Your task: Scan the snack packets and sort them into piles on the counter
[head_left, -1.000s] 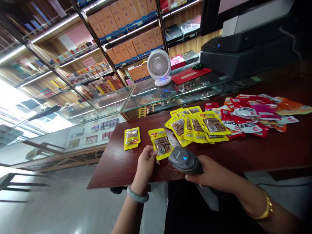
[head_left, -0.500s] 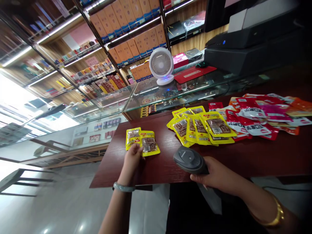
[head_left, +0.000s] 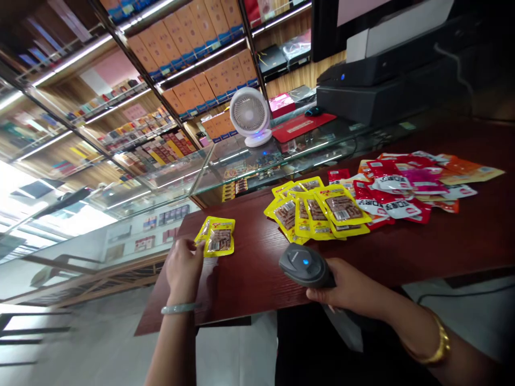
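My right hand (head_left: 341,284) grips a dark grey barcode scanner (head_left: 304,265) above the front of the table; a blue light shows on its top. My left hand (head_left: 185,268), with a bracelet at the wrist, has its fingers closed at the left edge of a yellow snack packet (head_left: 219,239). This packet lies partly over a second yellow packet (head_left: 203,230), and the fingertips are partly hidden. Between the hands and farther back lies a fanned pile of yellow snack packets (head_left: 322,210), with brown strips showing through clear windows.
Red, white, pink and orange pouches (head_left: 402,187) are heaped on the right of the dark red wooden table (head_left: 249,284). Behind it stands a glass display counter (head_left: 281,161) bearing a white fan (head_left: 250,115), a red mat (head_left: 301,127) and a black machine (head_left: 362,96).
My left hand has moved left, and the two yellow packets near it now overlap more. The scanner's blue light has come on. The camera view has shifted slightly.
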